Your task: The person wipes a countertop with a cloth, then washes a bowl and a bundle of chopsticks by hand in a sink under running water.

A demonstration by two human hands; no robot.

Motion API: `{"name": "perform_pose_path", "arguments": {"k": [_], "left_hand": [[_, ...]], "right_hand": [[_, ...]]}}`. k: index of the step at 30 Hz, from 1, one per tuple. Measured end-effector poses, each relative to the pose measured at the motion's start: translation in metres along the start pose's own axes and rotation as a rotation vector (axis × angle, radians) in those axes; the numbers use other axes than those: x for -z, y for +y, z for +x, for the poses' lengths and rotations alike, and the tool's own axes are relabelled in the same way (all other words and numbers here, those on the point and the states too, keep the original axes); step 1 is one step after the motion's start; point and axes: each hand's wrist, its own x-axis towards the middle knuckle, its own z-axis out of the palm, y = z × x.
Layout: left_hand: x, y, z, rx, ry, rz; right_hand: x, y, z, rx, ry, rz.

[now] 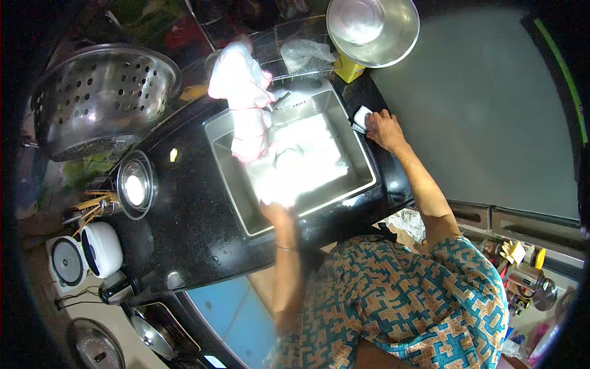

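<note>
My right hand (pixel 386 133) presses a white folded cloth or pad (pixel 362 119) onto the black countertop just right of the sink. Over the near part of the stainless steel sink (pixel 355 163) is my left hand (pixel 277 214), blurred, its fingertips lost in glare; whether it holds anything is hidden. The bright reflection also washes out much of the basin floor. White cloths with pink-red edging (pixel 249 110) hang at the back of the sink, apparently over the tap, and reach down above the basin.
A perforated steel colander (pixel 106 101) stands at far left, and a steel bowl (pixel 396 41) at the back right beside a yellow container (pixel 349 70). Nested bowls (pixel 146 184) and a white appliance (pixel 105 249) line the left of the black countertop (pixel 184 230). A grey panel (pixel 479 120) rises at right.
</note>
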Motion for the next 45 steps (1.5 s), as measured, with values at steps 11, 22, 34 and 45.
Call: {"name": "perform_pose_path", "arguments": {"k": [11,22,34,45], "left_hand": [[-0.022,-0.031,-0.020,0.069,-0.134,-0.149],[-0.060,-0.018,-0.027,0.121,-0.251,-0.272],[-0.053,-0.009,-0.038,-0.094,-0.223,-0.427],[-0.032,0.033,-0.017,-0.348,-0.639,0.782]], "right_hand": [[-0.009,0.041,0.019,-0.230,-0.038,1.160],[0.071,-0.110,-0.061,0.604,-0.176,0.875],[-0.047,-0.180,-0.084,-0.232,-0.215,1.456],[0.007,-0.169,-0.036,0.518,-0.234,0.449]]}}
